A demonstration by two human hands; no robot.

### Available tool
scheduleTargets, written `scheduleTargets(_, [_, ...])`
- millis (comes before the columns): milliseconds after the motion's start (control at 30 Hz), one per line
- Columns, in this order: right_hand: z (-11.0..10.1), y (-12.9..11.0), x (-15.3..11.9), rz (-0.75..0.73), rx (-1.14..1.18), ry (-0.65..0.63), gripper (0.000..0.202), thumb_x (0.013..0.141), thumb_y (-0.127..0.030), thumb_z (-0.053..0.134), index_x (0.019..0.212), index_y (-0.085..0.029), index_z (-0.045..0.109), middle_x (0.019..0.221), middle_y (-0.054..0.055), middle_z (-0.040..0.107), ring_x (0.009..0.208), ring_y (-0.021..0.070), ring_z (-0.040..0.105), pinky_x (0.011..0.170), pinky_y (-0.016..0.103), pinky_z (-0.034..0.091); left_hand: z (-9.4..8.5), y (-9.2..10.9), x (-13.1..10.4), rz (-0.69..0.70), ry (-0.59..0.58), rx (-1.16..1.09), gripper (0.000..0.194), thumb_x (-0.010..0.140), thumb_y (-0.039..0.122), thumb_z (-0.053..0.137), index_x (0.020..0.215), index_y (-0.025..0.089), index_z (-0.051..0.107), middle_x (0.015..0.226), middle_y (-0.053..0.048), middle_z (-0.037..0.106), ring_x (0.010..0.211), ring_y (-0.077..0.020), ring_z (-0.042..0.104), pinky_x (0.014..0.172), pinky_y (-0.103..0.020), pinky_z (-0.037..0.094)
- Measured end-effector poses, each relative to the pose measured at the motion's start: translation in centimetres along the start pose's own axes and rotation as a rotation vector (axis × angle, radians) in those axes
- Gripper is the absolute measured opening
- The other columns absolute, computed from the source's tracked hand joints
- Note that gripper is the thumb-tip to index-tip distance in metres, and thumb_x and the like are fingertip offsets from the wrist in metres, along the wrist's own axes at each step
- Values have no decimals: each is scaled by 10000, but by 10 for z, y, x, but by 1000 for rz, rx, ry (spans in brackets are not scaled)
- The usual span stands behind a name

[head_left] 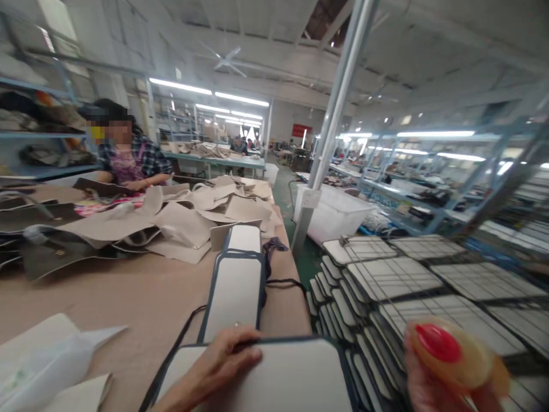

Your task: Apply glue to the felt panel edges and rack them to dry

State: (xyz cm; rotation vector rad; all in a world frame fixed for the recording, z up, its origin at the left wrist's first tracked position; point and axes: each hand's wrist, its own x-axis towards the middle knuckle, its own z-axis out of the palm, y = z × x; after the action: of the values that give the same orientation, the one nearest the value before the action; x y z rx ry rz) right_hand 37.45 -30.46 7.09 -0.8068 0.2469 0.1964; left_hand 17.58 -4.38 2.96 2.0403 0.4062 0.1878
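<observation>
The left hand [227, 357] has bent fingers on the far edge of a white panel [300, 372] by the bench [137, 303]; its grip is unclear. The right hand [422, 380] holds a yellow-and-red thing [469, 357].

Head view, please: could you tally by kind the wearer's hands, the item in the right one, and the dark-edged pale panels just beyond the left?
Left hand and right hand: 2
Red-and-amber item: 1
Dark-edged pale panels: 2
Total: 5
</observation>
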Motion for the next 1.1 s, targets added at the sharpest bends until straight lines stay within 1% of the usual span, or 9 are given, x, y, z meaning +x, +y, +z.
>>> scheduleTargets(67, [-4,-10,-12,-107,69,-66,449,784,-379,519,1196,-203,547,1195,101,602,1095,257,571,817,412,558,11,10,-3,-35,-295,-86,294,765,435,569,866,190,696,793,-4,665,784,-180,587,721,-240,452])
scheduleTargets(167, [-3,-24,-33,-230,136,-81,392,822,-323,526,1186,-180,550,1122,98,643,1004,221,623,780,330,567,25,25,-2,1,-477,-90,276,731,425,597,877,223,714,770,10,665,827,-188,573,800,-253,435])
scheduleTargets(300, [1,-37,-51,-285,193,57,377,810,-320,558,1162,-189,575,1142,59,639,1005,212,621,751,321,572,35,56,4,48,-550,-110,265,732,406,587,901,261,730,843,-2,687,878,-223,568,833,-287,424])
scheduleTargets(400, [-2,-50,-56,-343,181,18,327,819,-309,553,1133,-229,599,1178,19,621,1045,190,598,778,321,557,55,78,10,38,-599,-177,278,748,379,585,917,210,726,840,-9,680,796,-200,567,699,-235,429])
scheduleTargets(533, [-11,-81,-56,-448,121,-64,329,792,-294,587,1117,-251,611,1199,2,607,1038,173,598,819,317,535,80,106,35,139,-680,-200,268,793,311,539,884,133,716,741,7,639,692,-147,534,600,-181,369])
scheduleTargets(633, [-19,-112,-55,-538,-4,-128,447,700,-354,702,1124,-246,606,1253,21,569,1078,192,574,865,338,512,77,137,63,346,-688,-68,222,775,278,569,800,120,723,648,27,594,629,-122,512,556,-158,333])
scheduleTargets(767, [-33,-137,-54,-641,-149,-181,638,473,-408,842,1053,-233,640,1173,74,618,1007,250,605,826,395,530,67,177,89,629,-755,123,177,752,247,612,717,117,728,556,36,540,558,-104,497,525,-147,317])
scheduleTargets(1000, [-48,-138,-51,-636,-252,-335,446,490,-371,848,894,-289,677,753,4,698,698,197,645,821,442,530,81,205,110,782,-1080,197,163,760,228,646,856,126,728,757,-32,686,682,-143,585,637,-190,415])
scheduleTargets(1100, [-49,-137,-51,-598,-248,-372,517,467,-365,856,946,-311,667,759,-16,699,701,187,642,817,410,536,82,209,114,801,-1163,180,182,771,231,651,909,137,722,870,-69,712,778,-173,623,711,-218,449])
